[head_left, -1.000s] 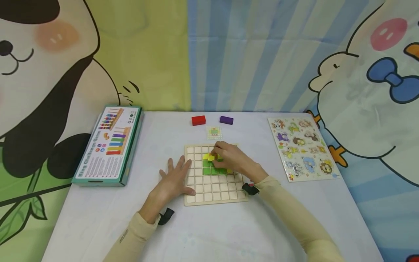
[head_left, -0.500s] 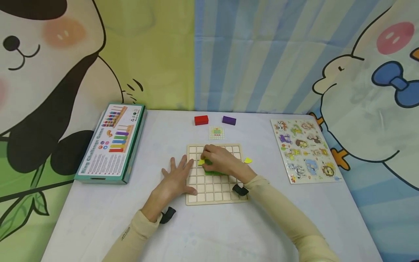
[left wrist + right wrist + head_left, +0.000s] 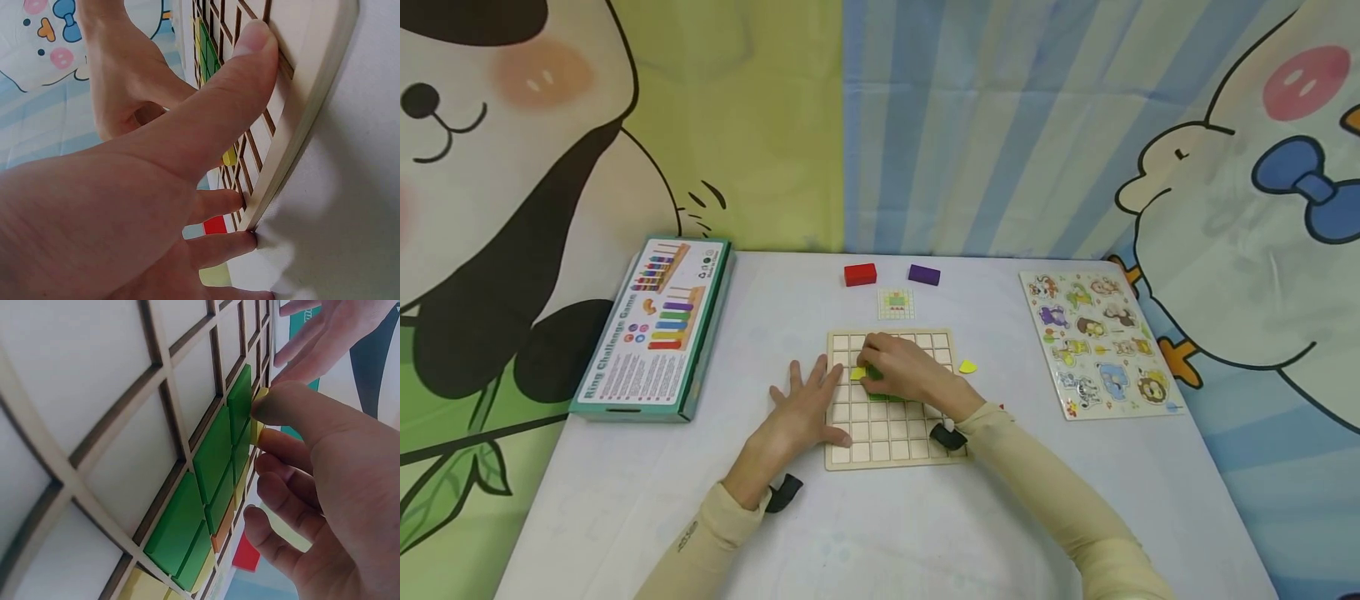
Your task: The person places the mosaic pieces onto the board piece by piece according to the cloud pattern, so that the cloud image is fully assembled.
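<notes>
A square wooden grid board lies on the white table. My right hand is over its upper left part, fingers curled. In the right wrist view its thumb and index finger pinch a yellow tile set at the left end of a block of green tiles. Yellow and orange tiles partly show beyond the green ones. My left hand rests spread at the board's left edge, and its thumb lies on the board. The right hand covers much of the tile pattern in the head view.
Behind the board lies a small pattern card, with a red block and a purple block farther back. A loose yellow piece sits right of the board. A boxed game stands left, an animal puzzle board right.
My right hand has moved left over the board with a yellow tile, then settled lower at the green block's left end. The left hand has stayed spread at the board's edge.
</notes>
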{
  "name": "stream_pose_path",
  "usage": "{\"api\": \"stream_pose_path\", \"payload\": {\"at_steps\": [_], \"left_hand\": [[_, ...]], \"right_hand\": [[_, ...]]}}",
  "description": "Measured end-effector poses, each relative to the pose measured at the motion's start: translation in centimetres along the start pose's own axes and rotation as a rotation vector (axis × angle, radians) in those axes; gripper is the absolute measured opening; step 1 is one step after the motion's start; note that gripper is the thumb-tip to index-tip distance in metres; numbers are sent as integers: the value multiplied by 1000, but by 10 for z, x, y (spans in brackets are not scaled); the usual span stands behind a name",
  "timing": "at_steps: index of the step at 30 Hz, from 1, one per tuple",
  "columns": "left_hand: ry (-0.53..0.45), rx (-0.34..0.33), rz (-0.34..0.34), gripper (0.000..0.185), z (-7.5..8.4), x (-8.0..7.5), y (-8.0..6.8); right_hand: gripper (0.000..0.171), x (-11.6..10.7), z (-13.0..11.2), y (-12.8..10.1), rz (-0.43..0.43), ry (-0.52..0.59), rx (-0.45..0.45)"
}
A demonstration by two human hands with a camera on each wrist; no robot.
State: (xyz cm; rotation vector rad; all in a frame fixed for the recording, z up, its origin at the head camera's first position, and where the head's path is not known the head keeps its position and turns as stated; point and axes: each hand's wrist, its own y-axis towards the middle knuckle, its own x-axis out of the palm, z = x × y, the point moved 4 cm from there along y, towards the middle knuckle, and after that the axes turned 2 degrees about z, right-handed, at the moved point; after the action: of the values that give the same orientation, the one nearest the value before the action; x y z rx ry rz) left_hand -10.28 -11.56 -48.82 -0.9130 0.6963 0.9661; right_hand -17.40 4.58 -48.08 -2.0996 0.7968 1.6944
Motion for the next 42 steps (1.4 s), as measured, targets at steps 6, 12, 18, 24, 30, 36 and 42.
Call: {"api": "stream_pose_path", "payload": {"at_steps": [6,12,18,24,30,36,42], "left_hand": [[-2,5,0,120,0,0,0],[3,3,-1,120,0,-1,-1],[-2,5,-1,119,1,-1,0],[-7,4,-7,120,0,0,0],[1,-6,-8,120,-1,1,1],[-14,-15,-9,120,0,1,0],[-21,-12,-5,120,0,1,0]], "right_hand": [[24,-1,0,-1,8,20,6],[24,0,1,-2,10,36,11],[25,0,2,-6,3,32,18],[25,-6,7,-12,25,45,31],[24,-16,25,-31,63,51,84],[24,-25,52,-63,87,79,190],[22,-32,73,-97,120,74,260]]}}
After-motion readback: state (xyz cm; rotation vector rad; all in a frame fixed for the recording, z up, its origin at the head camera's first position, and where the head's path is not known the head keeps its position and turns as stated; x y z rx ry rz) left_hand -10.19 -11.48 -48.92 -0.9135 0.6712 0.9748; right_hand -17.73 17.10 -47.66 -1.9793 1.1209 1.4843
